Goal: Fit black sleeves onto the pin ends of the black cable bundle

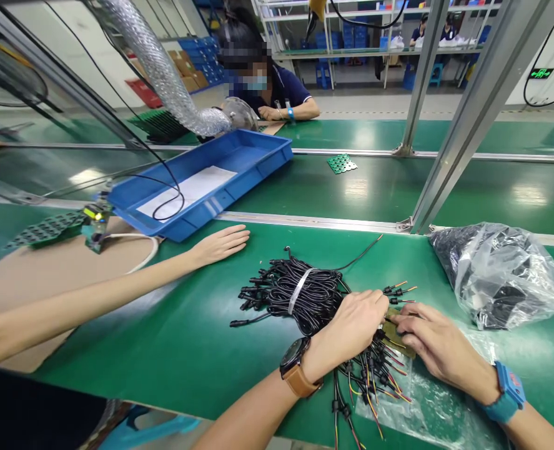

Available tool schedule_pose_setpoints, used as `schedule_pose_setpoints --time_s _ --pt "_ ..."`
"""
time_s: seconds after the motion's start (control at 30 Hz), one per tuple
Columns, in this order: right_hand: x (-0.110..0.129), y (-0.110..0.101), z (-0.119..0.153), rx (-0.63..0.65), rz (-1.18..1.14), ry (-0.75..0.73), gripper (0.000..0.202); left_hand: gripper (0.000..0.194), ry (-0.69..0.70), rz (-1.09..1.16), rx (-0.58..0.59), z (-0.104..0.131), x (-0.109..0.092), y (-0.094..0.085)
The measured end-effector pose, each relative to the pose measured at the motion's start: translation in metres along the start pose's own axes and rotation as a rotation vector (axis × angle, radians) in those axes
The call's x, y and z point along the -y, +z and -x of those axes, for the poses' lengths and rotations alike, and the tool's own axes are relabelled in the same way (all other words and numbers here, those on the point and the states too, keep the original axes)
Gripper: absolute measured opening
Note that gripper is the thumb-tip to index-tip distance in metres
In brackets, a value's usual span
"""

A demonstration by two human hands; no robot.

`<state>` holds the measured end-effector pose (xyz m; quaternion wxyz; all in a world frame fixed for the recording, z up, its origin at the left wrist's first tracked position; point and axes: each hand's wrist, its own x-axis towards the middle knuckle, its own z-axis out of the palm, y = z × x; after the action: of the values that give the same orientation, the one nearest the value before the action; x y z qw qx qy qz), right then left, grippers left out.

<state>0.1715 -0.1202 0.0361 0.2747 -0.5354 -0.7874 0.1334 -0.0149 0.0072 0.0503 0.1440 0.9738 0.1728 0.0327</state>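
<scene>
A bundle of black cables (305, 290) lies on the green bench, tied round with a pale band. Black connectors stick out at its left side, and stripped red and yellow wire ends (375, 381) fan out at the right. My left hand (358, 322), with a watch at the wrist, rests over the bundle's right side, fingers closed; what they pinch is hidden. My right hand (436, 344), wearing a blue wrist strap (508, 390), has its fingers closed at the edge of an olive-brown flat piece (401, 340) among the wire ends. Under it lies a clear plastic sheet (426, 400).
A plastic bag of black items (501, 275) sits at right. Another person's arm (220, 245) reaches in from the left. A blue tray (202, 187) holds white paper; a green circuit panel (342, 164) lies beyond. Metal posts (473, 119) rise behind. A co-worker (277, 94) sits opposite.
</scene>
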Motion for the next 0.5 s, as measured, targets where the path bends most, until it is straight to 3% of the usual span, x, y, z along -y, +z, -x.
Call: schedule_pose_setpoints --time_s 0.1,0.3,0.4,0.5 --pt "0.0 -0.002 0.0 -0.008 -0.012 0.021 0.014 0.015 -0.008 0.008 -0.003 0.0 0.002 -0.001" --pt "-0.012 -0.012 0.004 -0.356 -0.009 0.15 0.012 0.003 -0.017 0.275 -0.057 -0.003 0.002 -0.006" --pt "-0.017 -0.008 0.006 -0.367 -0.089 0.25 0.013 0.008 0.026 0.416 -0.141 -0.004 -0.002 -0.004" --pt "-0.017 -0.001 0.007 -0.335 -0.317 0.394 0.018 0.011 0.04 0.48 -0.229 -0.004 -0.006 0.002"
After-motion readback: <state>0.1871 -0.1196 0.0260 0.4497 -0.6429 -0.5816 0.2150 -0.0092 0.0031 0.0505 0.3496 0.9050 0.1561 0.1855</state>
